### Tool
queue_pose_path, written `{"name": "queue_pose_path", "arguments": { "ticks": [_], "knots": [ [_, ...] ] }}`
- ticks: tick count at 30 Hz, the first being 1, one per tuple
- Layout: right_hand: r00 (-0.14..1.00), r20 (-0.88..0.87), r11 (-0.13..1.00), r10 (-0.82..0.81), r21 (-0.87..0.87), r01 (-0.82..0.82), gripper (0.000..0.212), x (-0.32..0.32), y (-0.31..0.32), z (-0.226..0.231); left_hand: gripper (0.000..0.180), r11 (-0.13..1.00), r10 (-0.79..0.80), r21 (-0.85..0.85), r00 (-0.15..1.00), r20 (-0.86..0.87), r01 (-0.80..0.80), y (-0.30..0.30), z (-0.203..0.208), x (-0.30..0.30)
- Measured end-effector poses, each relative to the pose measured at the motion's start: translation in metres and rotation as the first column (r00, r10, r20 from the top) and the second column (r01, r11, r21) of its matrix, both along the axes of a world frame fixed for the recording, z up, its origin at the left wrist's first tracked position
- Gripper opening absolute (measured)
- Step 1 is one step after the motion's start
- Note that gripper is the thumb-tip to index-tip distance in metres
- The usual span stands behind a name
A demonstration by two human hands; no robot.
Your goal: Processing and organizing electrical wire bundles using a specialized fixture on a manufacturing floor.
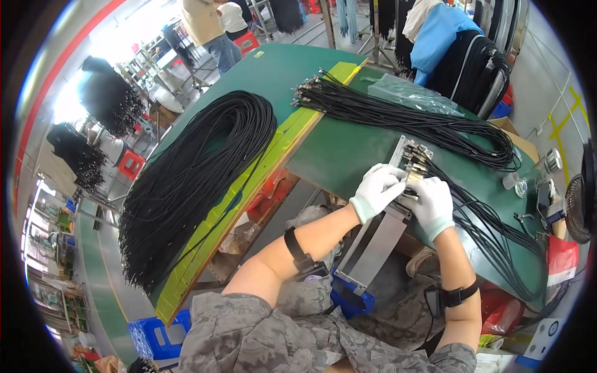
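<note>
Both my hands wear white gloves and meet over a narrow metal fixture [398, 152] at the table edge. My left hand [378, 191] comes from the left, its thumb and fingers closed together beside a small brass-coloured block [414, 175]. My right hand [433, 202] is closed on the block's near right side. What the fingertips pinch is hidden between the gloves. Just beyond them, metal cable ends lie in a row on the fixture. From there a loose bunch of black cables [491, 233] runs past my right hand toward the table's right side.
A large looped bundle of black cables [186, 180] covers the left of the green table [329, 155]. Another bundle [398, 118] stretches across the far side, by a clear plastic bag [413, 93]. A glass jar [550, 161] and a fan [578, 208] stand at the right.
</note>
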State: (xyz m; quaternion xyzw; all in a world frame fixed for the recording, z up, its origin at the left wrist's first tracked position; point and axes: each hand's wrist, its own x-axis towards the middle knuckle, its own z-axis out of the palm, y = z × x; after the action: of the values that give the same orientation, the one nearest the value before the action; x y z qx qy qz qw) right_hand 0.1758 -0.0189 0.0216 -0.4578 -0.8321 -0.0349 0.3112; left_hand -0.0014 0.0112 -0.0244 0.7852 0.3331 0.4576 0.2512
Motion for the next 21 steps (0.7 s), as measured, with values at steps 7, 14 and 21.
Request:
{"name": "queue_pose_path", "arguments": {
  "ticks": [7,14,21],
  "knots": [
    [0.993,0.095,0.997,-0.072,-0.032,0.076,0.016,0.025,-0.007,-0.007,0.015,0.996,-0.087,-0.007,0.996,0.022,0.088,0.004,-0.001,0.022],
    [0.993,0.114,1.0,0.023,0.011,-0.024,0.012,-0.006,-0.006,-0.011,0.016,0.991,-0.003,-0.129,0.991,0.131,0.021,-0.007,-0.008,-0.001],
    [0.97,0.229,0.991,-0.079,-0.089,0.101,0.01,0.032,0.003,-0.013,0.017,0.938,0.098,-0.346,0.975,0.2,-0.023,0.005,0.0,-0.005]
  ]
}}
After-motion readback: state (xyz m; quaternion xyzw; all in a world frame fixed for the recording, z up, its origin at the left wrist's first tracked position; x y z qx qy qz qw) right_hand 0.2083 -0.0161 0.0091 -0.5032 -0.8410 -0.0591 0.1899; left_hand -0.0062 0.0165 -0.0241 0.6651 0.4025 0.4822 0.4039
